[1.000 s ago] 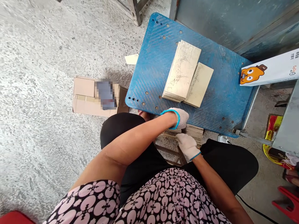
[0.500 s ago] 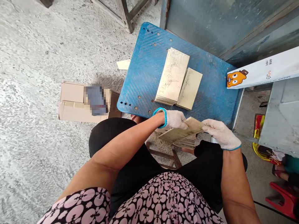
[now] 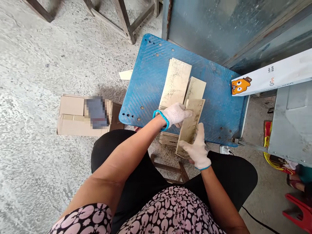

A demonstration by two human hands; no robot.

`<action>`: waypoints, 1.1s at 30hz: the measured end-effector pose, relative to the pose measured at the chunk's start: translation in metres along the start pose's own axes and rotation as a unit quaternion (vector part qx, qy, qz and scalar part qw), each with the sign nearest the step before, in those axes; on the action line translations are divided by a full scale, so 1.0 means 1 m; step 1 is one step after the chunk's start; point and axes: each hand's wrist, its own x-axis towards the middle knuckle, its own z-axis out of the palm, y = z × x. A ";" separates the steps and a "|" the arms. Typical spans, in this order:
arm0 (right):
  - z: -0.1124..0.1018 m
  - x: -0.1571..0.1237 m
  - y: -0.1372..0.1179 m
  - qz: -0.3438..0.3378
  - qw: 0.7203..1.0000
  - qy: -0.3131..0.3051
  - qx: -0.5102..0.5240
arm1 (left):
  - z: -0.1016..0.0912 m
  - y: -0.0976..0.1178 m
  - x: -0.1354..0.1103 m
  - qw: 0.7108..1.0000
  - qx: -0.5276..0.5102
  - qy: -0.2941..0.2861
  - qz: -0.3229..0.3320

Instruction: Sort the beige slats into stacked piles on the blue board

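Reader: Where is the panel [image 3: 191, 125], and how do the fingers stand?

Author: It lies aslant over the near edge of the blue plastic bench [image 3: 219, 107], its far end overlapping the shorter stack [image 3: 198, 87] in view. The left hand [image 3: 175, 115] grasps its left long edge. The right hand [image 3: 198, 150] has its fingers spread, thumb over the near end, forefinger along the right edge; whether it bears weight cannot be told.

Reader: How is this hold best managed?

Author: Support both ends evenly, and keep the corners from scraping neighbouring faces.

Reader: What stands in the way?

Author: The shorter stack and, left of it, the taller stack [image 3: 176, 79]; below the bench's near edge, the lower stack [image 3: 168, 139]. A white carton [image 3: 275, 71] overlaps the bench's right end in view; a cardboard box [image 3: 73, 125] sits on the floor at left.
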 end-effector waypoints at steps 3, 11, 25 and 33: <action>0.003 0.002 -0.009 -0.005 0.998 0.008 -0.057 | 0.001 0.003 -0.001 1.000 -0.011 -0.019 -0.012; 0.014 0.009 -0.015 -0.021 0.997 0.041 -0.060 | 0.008 0.001 0.005 0.999 -0.033 -0.017 -0.026; -0.016 0.143 -0.021 0.142 0.977 0.103 -0.124 | 0.027 0.007 -0.009 0.940 0.336 -0.005 0.052; 0.006 0.197 -0.039 0.177 0.968 0.079 -0.157 | 0.038 0.004 -0.021 0.911 0.400 -0.089 0.046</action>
